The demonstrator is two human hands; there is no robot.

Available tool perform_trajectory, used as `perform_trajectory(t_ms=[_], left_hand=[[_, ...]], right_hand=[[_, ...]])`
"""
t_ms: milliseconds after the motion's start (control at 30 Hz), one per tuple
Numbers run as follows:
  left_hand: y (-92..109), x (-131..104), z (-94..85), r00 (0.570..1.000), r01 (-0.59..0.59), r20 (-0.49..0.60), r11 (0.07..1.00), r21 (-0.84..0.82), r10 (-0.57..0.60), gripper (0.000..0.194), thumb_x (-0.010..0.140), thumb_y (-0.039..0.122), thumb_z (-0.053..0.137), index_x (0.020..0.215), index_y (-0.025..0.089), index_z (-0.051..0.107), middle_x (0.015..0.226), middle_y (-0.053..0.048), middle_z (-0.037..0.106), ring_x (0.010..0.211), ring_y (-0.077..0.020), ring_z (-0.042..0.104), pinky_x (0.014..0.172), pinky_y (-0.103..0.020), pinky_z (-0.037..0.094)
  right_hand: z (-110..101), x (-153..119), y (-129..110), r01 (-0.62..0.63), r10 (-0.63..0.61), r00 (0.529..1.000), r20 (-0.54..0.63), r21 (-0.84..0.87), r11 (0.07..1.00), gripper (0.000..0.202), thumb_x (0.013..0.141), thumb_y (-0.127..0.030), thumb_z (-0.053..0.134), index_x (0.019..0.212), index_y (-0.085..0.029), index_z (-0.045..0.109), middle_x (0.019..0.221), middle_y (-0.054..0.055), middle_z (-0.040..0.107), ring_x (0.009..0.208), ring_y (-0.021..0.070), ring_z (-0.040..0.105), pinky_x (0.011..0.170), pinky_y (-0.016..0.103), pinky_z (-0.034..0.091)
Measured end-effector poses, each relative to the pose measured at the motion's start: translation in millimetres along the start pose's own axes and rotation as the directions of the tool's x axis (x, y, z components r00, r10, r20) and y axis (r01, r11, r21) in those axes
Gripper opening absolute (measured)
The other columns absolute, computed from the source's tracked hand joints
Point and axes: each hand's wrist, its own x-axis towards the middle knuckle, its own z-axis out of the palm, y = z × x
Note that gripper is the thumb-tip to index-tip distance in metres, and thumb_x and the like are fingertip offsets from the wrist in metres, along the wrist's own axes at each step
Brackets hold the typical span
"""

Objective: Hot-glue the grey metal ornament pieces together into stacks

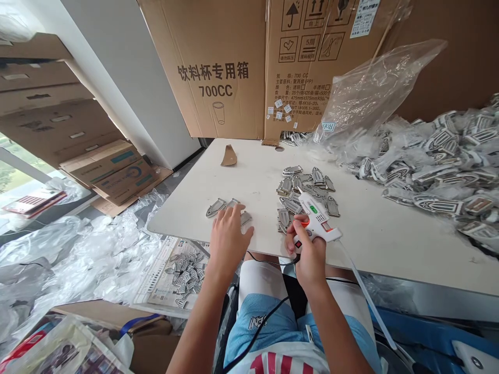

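My right hand (310, 249) is wrapped round the handle of a white hot glue gun (315, 215) with an orange trigger. A long glue stick (370, 301) trails from its back end, and its nozzle points away over a heap of small grey arch-shaped pieces (307, 182). To the left, my left hand (230, 236) is above the table's front edge with its fingers apart. Several of the same pieces (215, 208) lie at its fingertips, partly covered by the hand. Whether the fingers touch them I cannot tell.
Large cardboard boxes (226, 31) stand behind the white table (187, 192). On the right is a big pile of plastic-wrapped pieces (440, 161) beside a clear bag (374, 88). A cardboard scrap (229, 156) lies at the back left. More pieces (187, 272) rest on newspaper below. A black cord (259, 340) crosses my lap.
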Motion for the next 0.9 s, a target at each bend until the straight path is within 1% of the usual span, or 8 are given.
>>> perform_trajectory(t_ms=[133,267,433,567,667,733,833,900], left_hand=[[-7.2,5.4,5.3,1.0,-0.002,-0.021,1.0,0.021,0.003,0.039,0.087,0.011,0.07,0.122,0.025,0.061,0.117,-0.01,0.076,0.115,-0.0363,0.066,0.095,-0.05,0.05],[-15.8,12.8,11.2,0.994,0.045,-0.096,0.999,-0.013,-0.046,0.029,0.089,0.013,0.069,0.113,0.027,0.063,0.109,-0.006,0.076,0.107,-0.0338,0.067,0.095,-0.05,0.048],[-21.6,15.8,18.2,0.966,0.116,-0.23,0.993,-0.001,-0.113,0.028,0.092,0.016,0.066,0.117,0.025,0.062,0.112,-0.009,0.072,0.106,-0.0334,0.066,0.094,-0.05,0.047],[-15.0,15.6,22.4,0.947,0.07,-0.314,0.998,-0.004,-0.068,0.02,0.094,0.017,0.063,0.112,0.025,0.064,0.108,-0.009,0.071,0.107,-0.0328,0.066,0.096,-0.049,0.047],[-0.4,13.9,23.6,0.973,-0.08,-0.226,0.98,-0.183,0.037,0.013,0.097,0.021,0.064,0.109,0.025,0.066,0.1,-0.005,0.072,0.098,-0.0265,0.068,0.095,-0.043,0.049],[11.4,10.8,23.3,0.974,-0.224,-0.092,0.925,-0.306,0.205,0.021,0.1,0.023,0.062,0.12,0.026,0.066,0.109,-0.005,0.073,0.103,-0.024,0.068,0.098,-0.04,0.051],[26.3,4.0,22.3,0.874,-0.42,0.097,0.84,-0.342,0.477,0.043,0.103,0.019,0.056,0.144,0.031,0.06,0.141,-0.007,0.066,0.126,-0.0253,0.061,0.11,-0.042,0.049],[32.1,-0.2,22.4,0.823,-0.485,0.166,0.824,-0.292,0.543,0.05,0.102,0.016,0.055,0.148,0.037,0.059,0.154,-0.005,0.059,0.133,-0.0274,0.056,0.113,-0.046,0.047]], right_hand=[[1.8,-1.2,-2.0,0.012,-0.012,1.0,-0.022,-0.004,1.0,0.037,0.085,-0.044,0.085,0.105,-0.023,0.061,0.077,-0.005,0.058,0.046,0.0067,0.044,0.042,0.022,0.03],[0.4,-0.4,0.6,0.005,-0.006,1.0,-0.005,-0.012,1.0,0.037,0.086,-0.043,0.084,0.108,-0.023,0.061,0.076,-0.006,0.058,0.046,0.0067,0.045,0.044,0.023,0.031],[-1.2,-0.1,3.1,-0.003,0.003,1.0,0.011,-0.015,1.0,0.04,0.085,-0.044,0.084,0.11,-0.023,0.06,0.075,-0.007,0.057,0.044,0.0065,0.044,0.044,0.023,0.032],[-0.9,0.0,3.0,0.0,0.0,1.0,0.009,-0.03,1.0,0.041,0.085,-0.046,0.083,0.11,-0.024,0.06,0.075,-0.007,0.057,0.045,0.0076,0.044,0.045,0.024,0.034],[-0.1,0.0,3.6,0.028,-0.029,0.999,-0.036,-0.024,0.999,0.04,0.085,-0.046,0.083,0.109,-0.024,0.059,0.076,-0.006,0.058,0.045,0.0078,0.044,0.044,0.023,0.032],[0.5,-0.2,3.8,0.047,-0.047,0.996,-0.076,0.004,0.999,0.04,0.085,-0.044,0.083,0.109,-0.024,0.059,0.076,-0.007,0.057,0.046,0.0081,0.044,0.044,0.023,0.032],[0.9,-0.6,3.5,0.08,-0.075,0.991,-0.11,0.041,0.996,0.037,0.085,-0.04,0.083,0.109,-0.024,0.059,0.076,-0.006,0.057,0.047,0.0089,0.045,0.046,0.025,0.036],[1.0,-0.9,2.8,0.083,-0.079,0.991,-0.106,0.038,0.996,0.036,0.085,-0.04,0.083,0.107,-0.024,0.059,0.075,-0.006,0.056,0.047,0.0091,0.045,0.047,0.025,0.036]])
